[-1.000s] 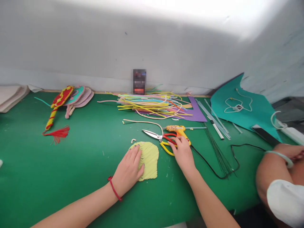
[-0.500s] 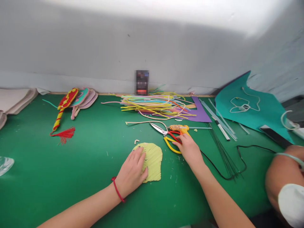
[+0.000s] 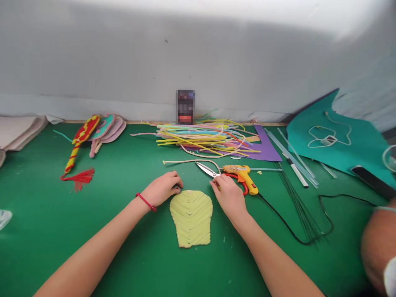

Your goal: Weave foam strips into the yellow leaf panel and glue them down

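A yellow-green leaf-like piece (image 3: 191,218), covered in slanting strips that meet along a middle line, lies flat in front of me. At its upper left edge is my left hand (image 3: 162,189), with thumb and fingertips pinched together; whatever may be between them is hidden. My right hand (image 3: 229,196) hovers by the piece's upper right, fingers loosely bent and apart, with nothing visible in them. Scissors (image 3: 206,169) lie beyond that hand, which covers part of their handles. Beside them rests a yellow glue gun (image 3: 246,178) with a clear glue stick in its back.
Behind lie a heap of coloured fuzzy stems (image 3: 201,138), a purple sheet (image 3: 270,148) and a propped phone (image 3: 185,107). Finished fans (image 3: 86,130) with a red tassel are at left. Thin wires (image 3: 297,202), a black cord (image 3: 284,227), a marker (image 3: 297,173) and another person's arm (image 3: 379,243) are at right.
My left hand has lifted off the yellow-green piece to its upper left edge. My right hand has moved left from the scissors' handles toward the piece, which now shows whole and sits slightly lower.
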Demonstrator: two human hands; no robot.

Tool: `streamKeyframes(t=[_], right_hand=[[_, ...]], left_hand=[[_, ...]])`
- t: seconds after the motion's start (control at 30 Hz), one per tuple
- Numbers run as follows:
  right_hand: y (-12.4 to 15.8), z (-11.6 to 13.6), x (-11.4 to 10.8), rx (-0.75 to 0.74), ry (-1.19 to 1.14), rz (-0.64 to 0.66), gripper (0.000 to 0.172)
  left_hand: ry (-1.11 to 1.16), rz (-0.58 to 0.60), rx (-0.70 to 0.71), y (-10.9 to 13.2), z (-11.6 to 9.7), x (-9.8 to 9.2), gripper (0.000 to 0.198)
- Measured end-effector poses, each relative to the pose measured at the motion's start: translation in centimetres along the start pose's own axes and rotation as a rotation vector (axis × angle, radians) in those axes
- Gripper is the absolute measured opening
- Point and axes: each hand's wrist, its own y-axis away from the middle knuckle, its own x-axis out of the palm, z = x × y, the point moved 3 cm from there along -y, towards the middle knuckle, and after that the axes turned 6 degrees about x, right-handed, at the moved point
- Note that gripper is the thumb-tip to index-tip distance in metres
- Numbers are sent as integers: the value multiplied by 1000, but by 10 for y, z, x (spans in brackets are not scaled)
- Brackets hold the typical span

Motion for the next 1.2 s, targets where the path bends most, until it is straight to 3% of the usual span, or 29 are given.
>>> streamKeyframes(t=[0.13,0.23,0.37,0.5,0.63,0.77,0.93,1.2], right_hand=[[2,0,-4,-5,-62,-2,21],[0,2,-8,3,-136,10,20],[0,7,-10,4,-307,24,18],[1,14,-12,-2,-441,33,18],[0,22,-14,44,-767,189,13],[3,29,-9,132,-989,352,13],[8,32,2,282,-1121,435,22],[6,27,2,247,-1044,335,15]], left_hand=[[52,-3,-29,-1,6,8,12],[186,-105,-77,0,10,8,11],[666,-297,-257,-1,7,9,11],[1183,-219,-300,-6,-12,20,22],[1450,-185,-324,-6,-24,30,35],[1502,-214,-331,-5,-27,35,38],[1426,-273,-357,-4,-27,36,35],[1358,-345,-420,-1,-30,31,34]])
